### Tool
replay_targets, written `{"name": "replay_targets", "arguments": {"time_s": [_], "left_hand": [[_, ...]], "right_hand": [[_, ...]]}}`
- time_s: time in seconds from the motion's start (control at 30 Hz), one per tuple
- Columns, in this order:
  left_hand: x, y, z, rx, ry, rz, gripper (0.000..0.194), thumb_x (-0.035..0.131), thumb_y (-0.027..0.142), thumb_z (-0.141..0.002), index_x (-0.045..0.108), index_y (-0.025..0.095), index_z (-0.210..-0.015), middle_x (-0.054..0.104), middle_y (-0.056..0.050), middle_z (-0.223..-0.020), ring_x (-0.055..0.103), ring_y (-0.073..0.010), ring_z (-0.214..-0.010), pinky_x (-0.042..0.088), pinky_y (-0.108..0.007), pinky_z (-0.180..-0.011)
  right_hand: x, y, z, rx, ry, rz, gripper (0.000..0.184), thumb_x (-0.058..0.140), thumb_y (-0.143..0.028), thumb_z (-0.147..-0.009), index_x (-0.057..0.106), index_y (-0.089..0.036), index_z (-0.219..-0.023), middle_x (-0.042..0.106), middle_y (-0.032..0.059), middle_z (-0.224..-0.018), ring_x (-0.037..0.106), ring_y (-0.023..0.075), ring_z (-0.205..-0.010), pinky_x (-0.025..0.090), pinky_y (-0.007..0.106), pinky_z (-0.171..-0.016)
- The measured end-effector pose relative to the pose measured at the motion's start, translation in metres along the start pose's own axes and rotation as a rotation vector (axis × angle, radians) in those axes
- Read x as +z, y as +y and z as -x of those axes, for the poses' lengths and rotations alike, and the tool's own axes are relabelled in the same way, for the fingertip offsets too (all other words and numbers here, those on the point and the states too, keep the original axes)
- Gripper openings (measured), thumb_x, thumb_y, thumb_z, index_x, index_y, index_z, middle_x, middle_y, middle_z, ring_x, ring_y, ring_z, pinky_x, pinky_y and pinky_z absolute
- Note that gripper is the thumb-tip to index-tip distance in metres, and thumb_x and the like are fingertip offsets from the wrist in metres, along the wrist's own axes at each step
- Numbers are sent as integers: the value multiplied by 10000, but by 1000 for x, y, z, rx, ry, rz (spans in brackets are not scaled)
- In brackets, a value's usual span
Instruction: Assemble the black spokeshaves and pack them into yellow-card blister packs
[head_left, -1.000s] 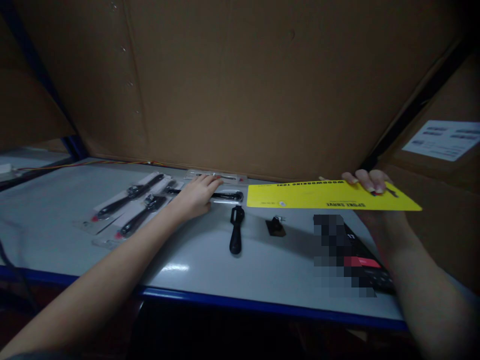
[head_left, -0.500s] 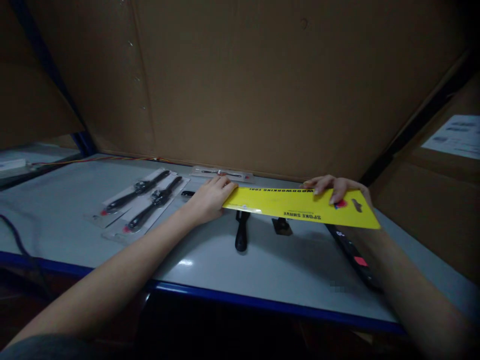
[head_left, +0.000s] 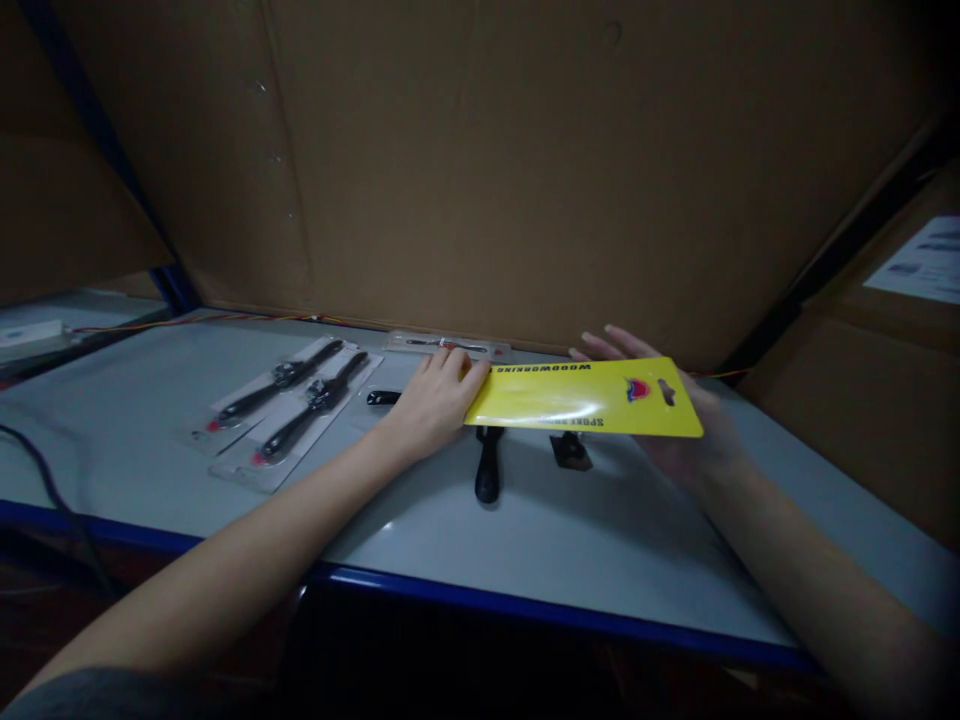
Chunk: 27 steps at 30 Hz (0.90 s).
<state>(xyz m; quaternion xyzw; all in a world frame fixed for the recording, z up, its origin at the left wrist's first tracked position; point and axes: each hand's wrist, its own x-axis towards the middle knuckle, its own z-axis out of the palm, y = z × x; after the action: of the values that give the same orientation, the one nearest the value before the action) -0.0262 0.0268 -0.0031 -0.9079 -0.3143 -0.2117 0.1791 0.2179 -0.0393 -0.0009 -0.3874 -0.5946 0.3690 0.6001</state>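
Note:
My left hand pinches the left end of a yellow spokeshave packaging card, tilted above the table, its print upside down to me. Behind the card's right end, my right hand has its fingers stretched out and apart; the card partly covers it. A black spokeshave handle shows below the card, its upper part hidden. Right of that lies a small dark metal part. Another black handle end sticks out left of my left hand.
Two blister-packed spokeshaves lie side by side at the left. Another pack rests against the cardboard wall at the back. The table has a blue front edge. A dark cable hangs at the left.
My right hand's fingers have come off the card's face and spread out behind it. The card has shifted left. My right arm now covers the black device with the red patch.

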Motion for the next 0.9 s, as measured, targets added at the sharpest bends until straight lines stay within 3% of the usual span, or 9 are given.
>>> {"name": "replay_targets", "arguments": {"time_s": [0.1,0.2,0.27,0.33,0.5,0.7,0.9], "left_hand": [[-1,0,1,-57,-5,-20,443,449,165,-789,376,139,-1225,459,-138,-1094,400,-259,-999,364,-391,-824],[-2,0,0,-56,-35,-8,401,440,169,-796,395,138,-1193,459,-139,-1085,396,-252,-978,362,-394,-818],[-5,1,0,-45,-54,5,376,443,163,-786,414,137,-1160,461,-136,-1073,396,-245,-963,361,-390,-814],[-7,2,0,-36,-61,9,385,464,162,-762,421,137,-1144,461,-134,-1061,394,-246,-955,358,-390,-808],[-13,8,2,-34,-49,-18,506,540,216,-655,421,139,-1141,452,-139,-1048,375,-287,-965,341,-410,-776],[-10,13,3,18,-60,3,591,547,276,-586,417,127,-1143,456,-134,-1016,378,-284,-924,326,-399,-747],[-8,22,3,63,-91,37,583,535,308,-598,420,99,-1131,470,-140,-1005,385,-282,-917,325,-393,-749]], "right_hand": [[-1,-12,2,191,48,-190,525,415,-560,-755,541,-269,-1174,519,47,-1277,502,277,-1131,454,448,-866],[10,-13,1,418,176,-208,537,491,-579,-730,584,-233,-1130,610,79,-1143,587,254,-1002,519,345,-706],[17,-9,1,489,251,-187,487,581,-514,-706,600,-244,-1110,635,69,-1084,617,221,-926,518,274,-607],[20,-4,0,519,259,-190,433,631,-443,-690,618,-262,-1083,648,54,-1050,628,202,-887,510,242,-562],[19,-7,2,559,135,-213,360,644,-361,-688,654,-248,-1029,668,61,-1004,634,225,-877,530,275,-588],[25,-15,9,642,-55,-281,510,692,-270,-635,592,-275,-1135,667,64,-1010,646,240,-805,538,355,-611],[38,-6,9,586,27,-110,480,743,-259,-561,632,-211,-1026,693,53,-878,641,198,-734,505,286,-605]]}}
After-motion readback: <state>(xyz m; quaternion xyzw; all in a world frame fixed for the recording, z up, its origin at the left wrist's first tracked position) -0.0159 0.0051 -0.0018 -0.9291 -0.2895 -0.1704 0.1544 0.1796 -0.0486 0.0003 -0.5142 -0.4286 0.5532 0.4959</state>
